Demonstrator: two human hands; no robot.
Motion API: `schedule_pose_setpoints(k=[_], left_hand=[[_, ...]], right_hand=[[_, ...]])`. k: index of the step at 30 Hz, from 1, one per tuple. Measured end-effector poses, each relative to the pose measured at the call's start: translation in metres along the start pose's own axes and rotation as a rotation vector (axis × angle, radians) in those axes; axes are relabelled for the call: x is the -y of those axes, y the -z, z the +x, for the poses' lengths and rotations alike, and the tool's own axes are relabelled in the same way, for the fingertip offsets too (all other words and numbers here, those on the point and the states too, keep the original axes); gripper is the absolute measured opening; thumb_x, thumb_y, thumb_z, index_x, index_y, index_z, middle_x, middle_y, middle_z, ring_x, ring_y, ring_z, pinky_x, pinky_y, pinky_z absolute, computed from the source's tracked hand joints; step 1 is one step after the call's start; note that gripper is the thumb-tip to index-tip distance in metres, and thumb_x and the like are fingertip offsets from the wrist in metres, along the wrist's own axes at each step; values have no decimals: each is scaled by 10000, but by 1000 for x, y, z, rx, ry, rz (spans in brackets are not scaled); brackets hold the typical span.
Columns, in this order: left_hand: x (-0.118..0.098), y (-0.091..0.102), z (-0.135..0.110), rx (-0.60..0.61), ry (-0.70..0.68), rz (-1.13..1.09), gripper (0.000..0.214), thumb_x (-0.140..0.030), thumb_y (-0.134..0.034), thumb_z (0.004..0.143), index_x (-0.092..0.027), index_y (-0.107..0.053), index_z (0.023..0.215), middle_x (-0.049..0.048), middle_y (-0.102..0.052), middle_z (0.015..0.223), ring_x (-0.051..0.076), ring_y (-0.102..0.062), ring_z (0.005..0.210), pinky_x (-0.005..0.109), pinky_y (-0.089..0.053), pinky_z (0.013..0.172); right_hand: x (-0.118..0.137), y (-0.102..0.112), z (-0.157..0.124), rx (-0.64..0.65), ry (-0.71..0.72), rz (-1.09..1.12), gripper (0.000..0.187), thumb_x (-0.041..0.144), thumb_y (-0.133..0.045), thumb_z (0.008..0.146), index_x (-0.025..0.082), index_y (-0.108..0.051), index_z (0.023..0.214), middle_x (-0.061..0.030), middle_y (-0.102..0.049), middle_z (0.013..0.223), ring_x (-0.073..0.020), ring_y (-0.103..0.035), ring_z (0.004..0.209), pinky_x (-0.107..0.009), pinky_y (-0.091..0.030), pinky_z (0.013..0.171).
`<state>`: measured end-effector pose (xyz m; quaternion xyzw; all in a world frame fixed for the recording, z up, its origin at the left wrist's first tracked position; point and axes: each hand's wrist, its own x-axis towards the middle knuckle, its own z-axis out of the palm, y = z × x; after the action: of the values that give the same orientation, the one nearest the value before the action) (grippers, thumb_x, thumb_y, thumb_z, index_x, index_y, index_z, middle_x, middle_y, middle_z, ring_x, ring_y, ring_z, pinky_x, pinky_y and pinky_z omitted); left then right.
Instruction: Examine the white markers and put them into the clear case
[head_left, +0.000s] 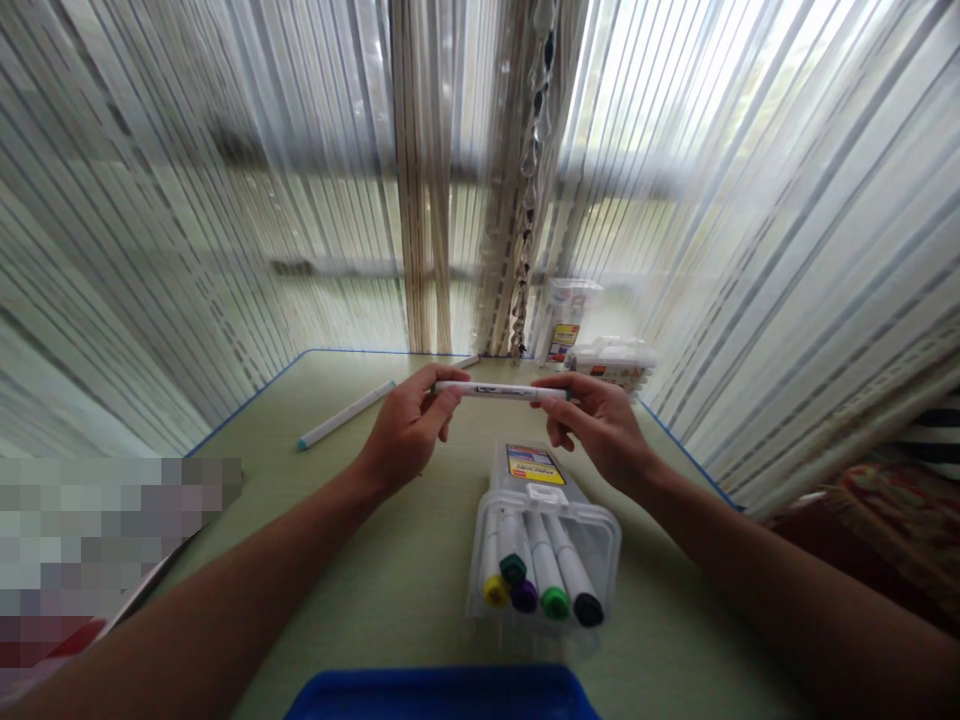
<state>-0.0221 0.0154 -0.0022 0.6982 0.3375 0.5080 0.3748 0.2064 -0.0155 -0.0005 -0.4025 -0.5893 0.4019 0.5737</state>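
I hold a white marker (499,391) level above the table, one end in each hand. My left hand (409,430) is closed round its left end, and my right hand (596,425) pinches its right end, where a green cap shows. Below them lies a clear plastic marker case (540,535) on its side, with several white markers inside showing yellow, teal, purple, green and black caps. A yellow label sits on the case's top.
Another white marker (345,414) with a teal tip lies on the pale green table (352,560) at the left. Clear boxes (611,360) and a clear tub (566,320) stand by the curtain at the back. A blue tray (442,695) sits at the near edge.
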Motion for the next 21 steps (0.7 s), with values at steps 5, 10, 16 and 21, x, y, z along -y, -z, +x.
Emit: schedule_pose_setpoints(k=[5,10,16,21], left_hand=[[1,0,1,-18,-5,-65,242,-292,-546,940,-116,-640,1077,4,-596,759,84,-528,516,232,-450,497],[2,1,0,-3,-35,-22,242,-305,-568,937,-121,-646,1073,-10,-573,716,91,-524,535,224,-447,495],[-2,-1,-2,12,-45,55,229,-298,-666,880,-130,-669,1035,-13,-573,735,85,-518,553,203,-431,486],[-3,-2,-2,2,-45,49,241,-312,-688,865,-130,-676,1023,2,-603,777,86,-524,570,200,-439,496]], right_hand=[[0,1,0,-15,9,0,293,337,-778,772,122,-718,962,31,-593,541,-93,-528,426,-208,-374,382],[1,1,0,-32,9,-24,311,361,-800,758,126,-717,944,28,-599,543,-96,-535,426,-205,-367,373],[1,1,-1,-36,15,-13,330,363,-823,747,125,-712,947,28,-610,552,-86,-530,416,-199,-372,375],[1,2,-1,-41,16,-17,335,380,-829,749,129,-716,940,27,-604,547,-89,-533,416,-201,-376,374]])
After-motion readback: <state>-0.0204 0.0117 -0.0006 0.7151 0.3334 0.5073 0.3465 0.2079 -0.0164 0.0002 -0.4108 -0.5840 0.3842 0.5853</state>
